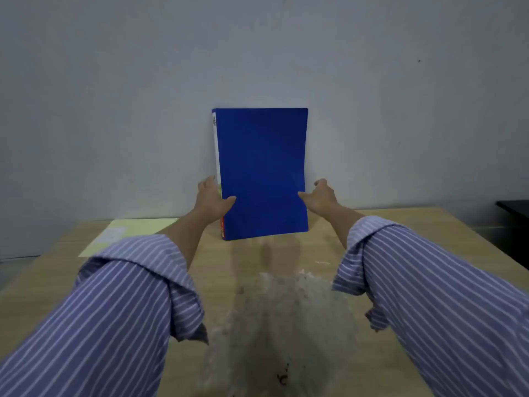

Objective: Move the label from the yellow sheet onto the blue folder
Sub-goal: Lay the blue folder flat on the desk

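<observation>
I am looking down through the head camera at a plain, deep blue rectangular plastic folder (264, 173), which is standing upright near the far edge of a light wooden table (286, 310), in front of a pale grey wall (257, 53). Its front cover is carrying no writing I can read; along its white spine on the left there is a small dark mark near the top and a red-and-yellow patch near the bottom, both too small and blurred to read. My left hand (213, 197) is gripping the folder's spine edge, thumb lying across the front cover and fingers wrapping behind. My right hand (322, 196) is pinching the opposite edge, thumb pressing on the cover with the other fingers curling behind; the cover is bowing slightly inward on that side. A pale yellow paper sheet (134, 227) is lying flat on the table to the left of the folder, partly hidden by my left forearm and blue-and-white striped sleeve (120, 305). A small whitish rectangular label (113, 234) is sitting on that sheet near its left side, and any print on it is too faint to make out. A worn, scuffed grey patch is marking the tabletop in the foreground.
</observation>
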